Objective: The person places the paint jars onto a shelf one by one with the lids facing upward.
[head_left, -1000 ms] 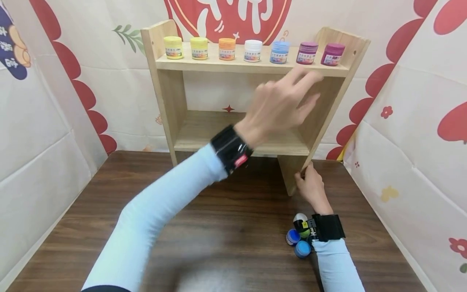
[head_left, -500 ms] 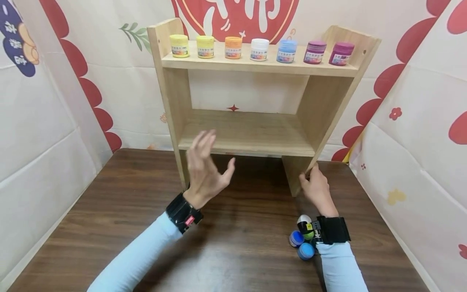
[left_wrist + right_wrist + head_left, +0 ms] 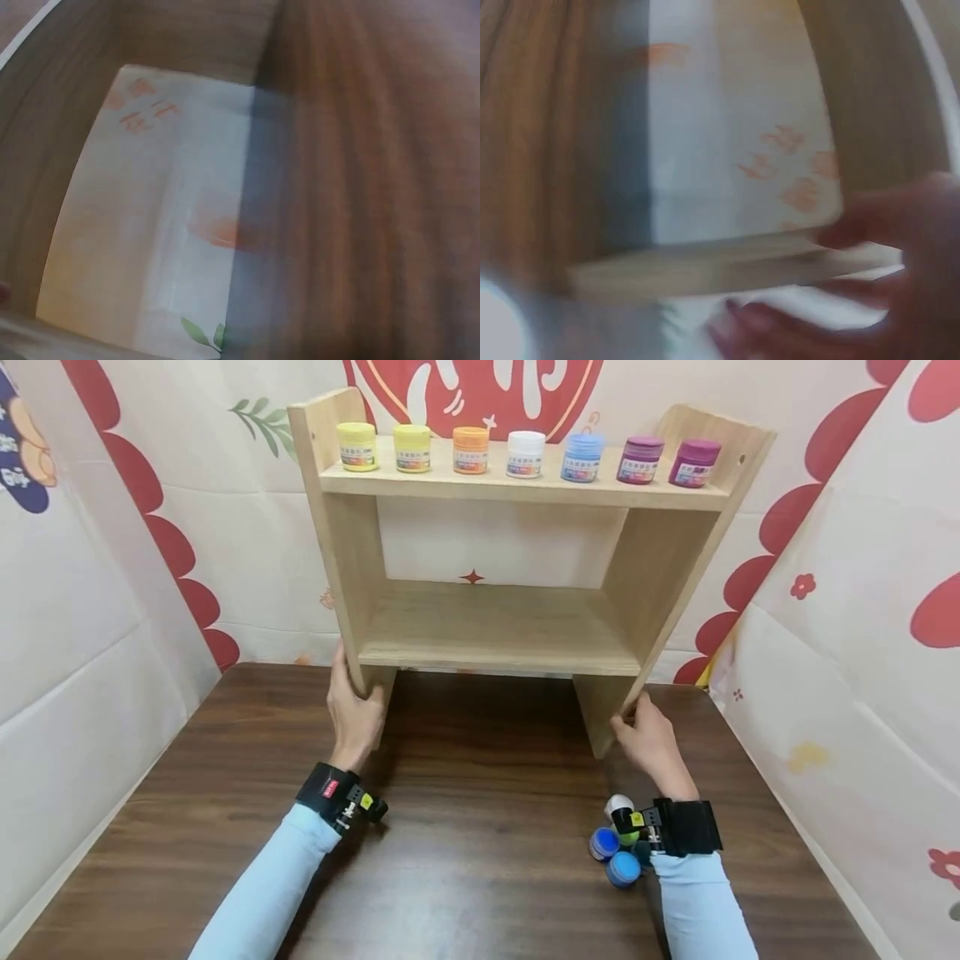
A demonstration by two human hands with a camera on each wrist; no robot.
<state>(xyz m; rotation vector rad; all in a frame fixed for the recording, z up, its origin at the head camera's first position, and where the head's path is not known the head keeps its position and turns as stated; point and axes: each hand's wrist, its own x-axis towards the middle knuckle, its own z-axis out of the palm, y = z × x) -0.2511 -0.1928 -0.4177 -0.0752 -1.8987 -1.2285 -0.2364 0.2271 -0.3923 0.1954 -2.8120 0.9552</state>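
Stretching toward the back, a dark brown wood-grain table (image 3: 480, 885) has a pale wooden two-board shelf unit (image 3: 498, 631) at its far side. Two light blue fabric sleeves (image 3: 262, 881) extend toward it. The left hand (image 3: 354, 717) is clamped on the lower part of the unit's left side panel (image 3: 322, 527); the right hand (image 3: 649, 739) is wrapped round the lower front edge of the right side panel (image 3: 656, 585). Black wrist straps (image 3: 690, 828) sit behind both hands. Along the top board stand seven small round jars (image 3: 525, 455): two yellow, one orange, one white, one light blue, two purple. Beside the right wrist, a cluster of white, green and blue jars (image 3: 623, 869) rests on the table, partly hidden.
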